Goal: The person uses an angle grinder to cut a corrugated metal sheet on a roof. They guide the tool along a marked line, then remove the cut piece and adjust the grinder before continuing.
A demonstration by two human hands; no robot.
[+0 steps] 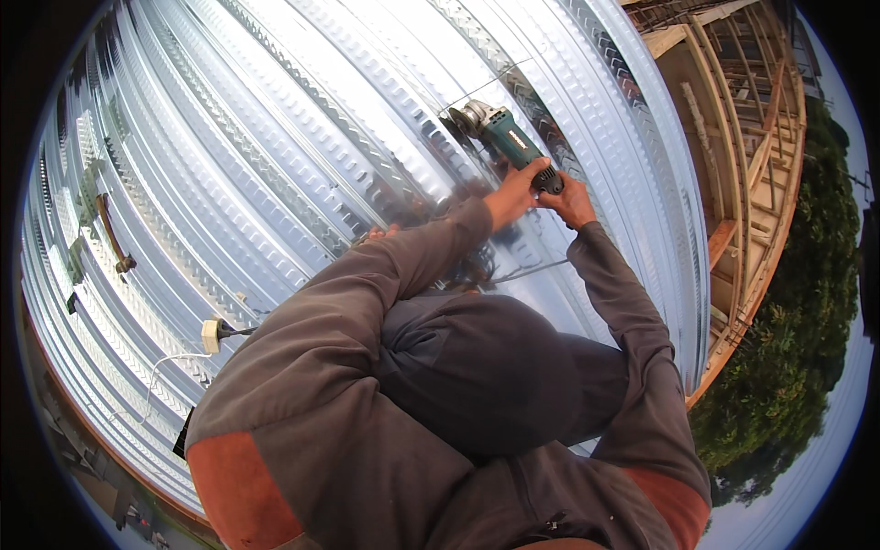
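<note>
My left hand (521, 188) and my right hand (570, 199) both grip a green and black angle grinder (511, 142) around its body and black rear end. The grinder's disc end sits over ribbed, shiny silver metal sheets (330, 119), near thin dark lines crossing them; whether the disc touches the metal I cannot tell. My grey sleeves with orange patches reach up from the lower edge, and my bent leg in dark trousers lies between my arms, hiding part of the sheets.
A pale socket block (213, 335) with white and dark cables lies at the lower left. Further left lies a tool with a brown handle (112, 229) among green straps. Wooden formwork (752, 137) runs along the right edge of the sheets, with trees beyond.
</note>
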